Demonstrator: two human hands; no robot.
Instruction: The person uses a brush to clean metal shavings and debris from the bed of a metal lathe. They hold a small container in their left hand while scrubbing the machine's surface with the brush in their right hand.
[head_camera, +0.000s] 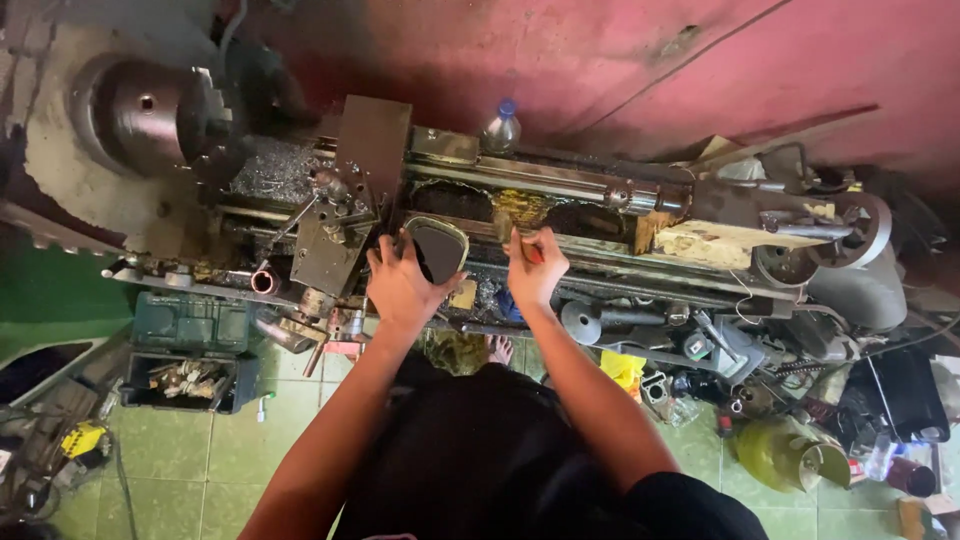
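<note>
Clear plastic bottle with blue cap (502, 127) standing on back of lathe. Lathe chuck (150, 113) top left. Green toolbox (192, 321) on tiled floor (open tray of bits beside it). Handwheel (862, 228) far right, yellow-green jug (790, 452) below.

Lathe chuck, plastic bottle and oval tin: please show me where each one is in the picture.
Lathe chuck (150, 112), head view, on its round front face.
Plastic bottle (502, 130), head view, on its clear body.
Oval tin (438, 247), head view, on its dark inside.

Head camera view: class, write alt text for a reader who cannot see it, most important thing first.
Seen from above, a person stands at a metal lathe, their left hand on a small oval tin and their right hand gripping a brush handle over the bed. A plastic bottle stands behind, and tools clutter the green tiled floor.
</note>
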